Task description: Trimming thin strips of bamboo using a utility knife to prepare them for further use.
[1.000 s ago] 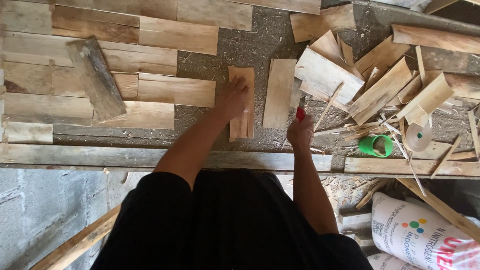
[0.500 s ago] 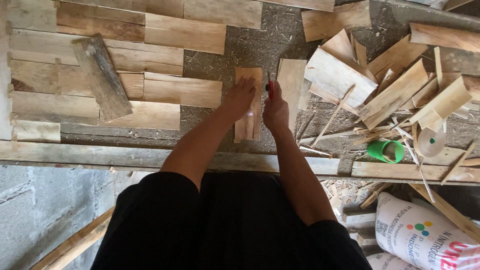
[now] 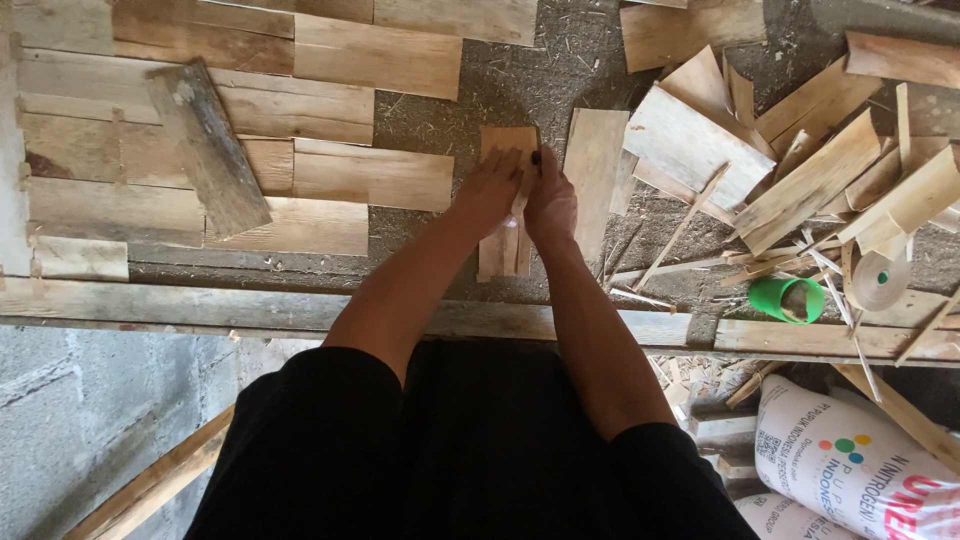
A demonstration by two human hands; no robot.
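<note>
The right hand (image 3: 550,200) has joined the left hand (image 3: 490,190) on the wood strip (image 3: 505,240) (each grip's closure unclear).

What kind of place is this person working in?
Probably a rough woodworking spot: cut boards laid in rows on a dusty bench, a heap of offcuts and sawdust. Both hands, left and right, rest on a small board.

To your left, a weathered grey plank (image 3: 208,147) lay tilted across a flat patch of pale wooden slats (image 3: 330,120). To your right sat a loose heap of offcuts (image 3: 800,170), a green cup (image 3: 786,299) on its side, and a white printed sack (image 3: 860,470).
</note>
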